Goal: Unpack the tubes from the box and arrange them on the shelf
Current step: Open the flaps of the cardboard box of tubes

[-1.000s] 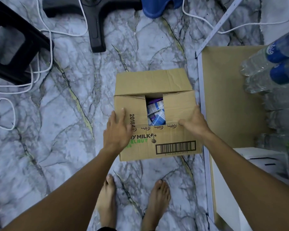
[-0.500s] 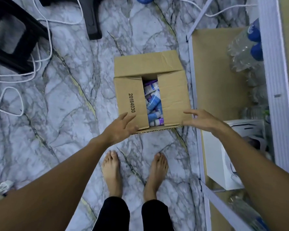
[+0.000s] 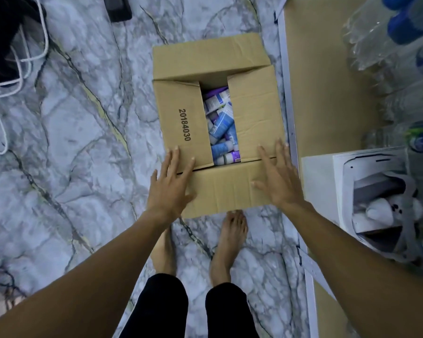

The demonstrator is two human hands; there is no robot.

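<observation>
A brown cardboard box (image 3: 253, 111) stands on the marble floor in front of my bare feet. Its two side flaps lie half closed, and through the gap between them show several blue, white and purple tubes (image 3: 221, 128). My left hand (image 3: 172, 184) rests flat, fingers spread, on the near left corner of the box. My right hand (image 3: 277, 176) lies flat with straight fingers on the near right corner. The near flap (image 3: 226, 186) hangs out toward me between both hands. The shelf (image 3: 327, 76), brown boards in a white metal frame, stands right beside the box.
Clear water bottles with blue caps (image 3: 401, 32) lie on the shelf's far right. A white box (image 3: 366, 191) with grey and white things sits on the shelf near me. White cables (image 3: 22, 69) and a black frame (image 3: 5, 37) are at the far left.
The view has tilted down over the box. Both hands moved from the box's near corners onto its top near edge, and the near flap now folds out toward me.
</observation>
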